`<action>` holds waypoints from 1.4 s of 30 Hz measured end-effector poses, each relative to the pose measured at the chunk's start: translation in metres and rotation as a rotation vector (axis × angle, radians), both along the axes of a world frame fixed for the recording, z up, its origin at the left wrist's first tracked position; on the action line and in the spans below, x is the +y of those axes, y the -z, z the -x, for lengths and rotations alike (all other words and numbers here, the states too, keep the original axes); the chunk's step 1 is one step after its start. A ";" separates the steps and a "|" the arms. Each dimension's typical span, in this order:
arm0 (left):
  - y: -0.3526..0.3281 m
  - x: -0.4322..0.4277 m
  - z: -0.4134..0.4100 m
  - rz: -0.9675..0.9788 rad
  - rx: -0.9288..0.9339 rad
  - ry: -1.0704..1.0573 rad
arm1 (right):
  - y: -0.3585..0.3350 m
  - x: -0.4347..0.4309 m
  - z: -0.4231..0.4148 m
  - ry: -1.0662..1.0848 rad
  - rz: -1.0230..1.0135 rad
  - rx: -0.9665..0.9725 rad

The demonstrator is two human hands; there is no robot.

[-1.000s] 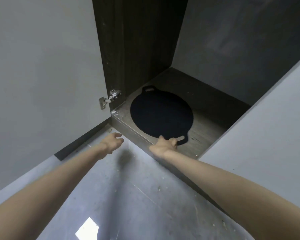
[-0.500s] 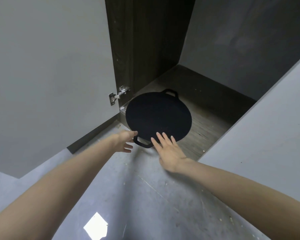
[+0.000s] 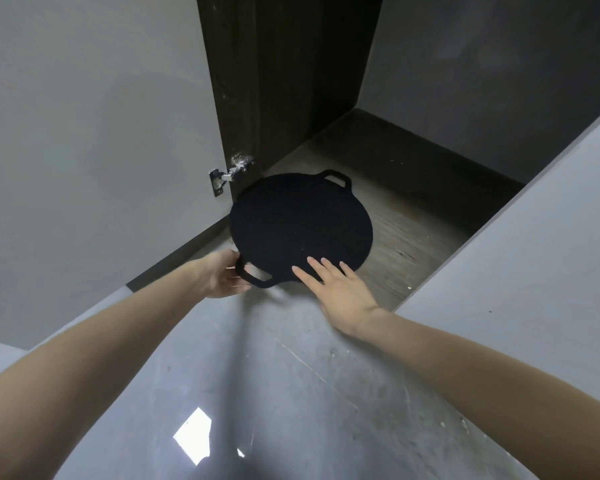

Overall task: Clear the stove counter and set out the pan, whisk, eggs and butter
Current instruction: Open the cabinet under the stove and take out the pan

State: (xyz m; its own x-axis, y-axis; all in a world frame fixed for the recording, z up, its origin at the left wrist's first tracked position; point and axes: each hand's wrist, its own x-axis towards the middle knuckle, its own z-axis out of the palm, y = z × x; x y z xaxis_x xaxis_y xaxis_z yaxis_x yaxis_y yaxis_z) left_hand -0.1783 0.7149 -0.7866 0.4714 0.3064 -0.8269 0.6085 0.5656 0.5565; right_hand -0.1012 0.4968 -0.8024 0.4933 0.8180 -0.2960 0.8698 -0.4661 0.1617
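A flat round black pan [image 3: 300, 226] with two loop handles lies at the front lip of an open low cabinet. Its near handle juts out over the floor. My left hand [image 3: 222, 275] is under that near handle, thumb at the pan's rim and fingers below the loop. Lying flat, my right hand [image 3: 336, 289] has its straight fingers on the pan's near right edge. Whisk, eggs and butter are not in view.
The cabinet's grey left door [image 3: 94, 133] stands open on a metal hinge [image 3: 229, 174]. A grey right door [image 3: 541, 258] is open too. The dark wooden cabinet floor [image 3: 413, 188] lies behind the pan. A speckled grey floor [image 3: 291, 393] is beneath my arms.
The pan has slid and turned toward the cabinet's front edge, its handle coming round to the left. My left hand reached in to that handle; my right hand went from the handle to lying flat.
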 end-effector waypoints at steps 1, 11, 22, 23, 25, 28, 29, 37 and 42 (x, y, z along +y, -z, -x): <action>0.001 0.004 0.004 -0.003 -0.003 -0.042 | 0.000 0.001 0.000 -0.012 0.011 -0.012; 0.008 0.011 0.023 0.105 -0.038 -0.033 | 0.001 0.008 -0.004 -0.266 0.191 -0.095; -0.115 -0.012 0.056 0.469 -0.076 -0.252 | -0.168 0.005 -0.006 -0.177 0.197 0.099; -0.133 -0.014 0.065 0.485 -0.064 -0.255 | -0.187 0.003 -0.001 -0.185 0.203 0.132; -0.164 -0.023 0.083 0.490 -0.059 -0.270 | -0.216 -0.001 0.010 -0.196 0.207 0.186; -0.224 -0.031 0.115 0.503 -0.055 -0.339 | -0.267 -0.001 0.033 -0.198 0.185 0.257; -0.243 -0.034 0.125 0.521 -0.051 -0.376 | -0.282 -0.001 0.039 -0.200 0.178 0.271; -0.414 -0.051 0.220 0.528 -0.111 -0.646 | -0.427 0.009 0.103 -0.290 0.104 0.350; -0.501 -0.071 0.278 0.478 -0.245 -0.801 | -0.509 0.006 0.138 -0.488 -0.106 0.350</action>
State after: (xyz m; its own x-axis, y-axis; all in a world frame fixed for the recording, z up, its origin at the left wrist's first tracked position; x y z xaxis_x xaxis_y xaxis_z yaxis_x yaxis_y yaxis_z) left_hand -0.4565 0.6434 -0.2851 0.4449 0.2687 -0.8543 -0.1588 0.9625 0.2200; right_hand -0.2389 0.5028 -0.2938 -0.0577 0.9589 -0.2780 0.9802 0.0016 -0.1979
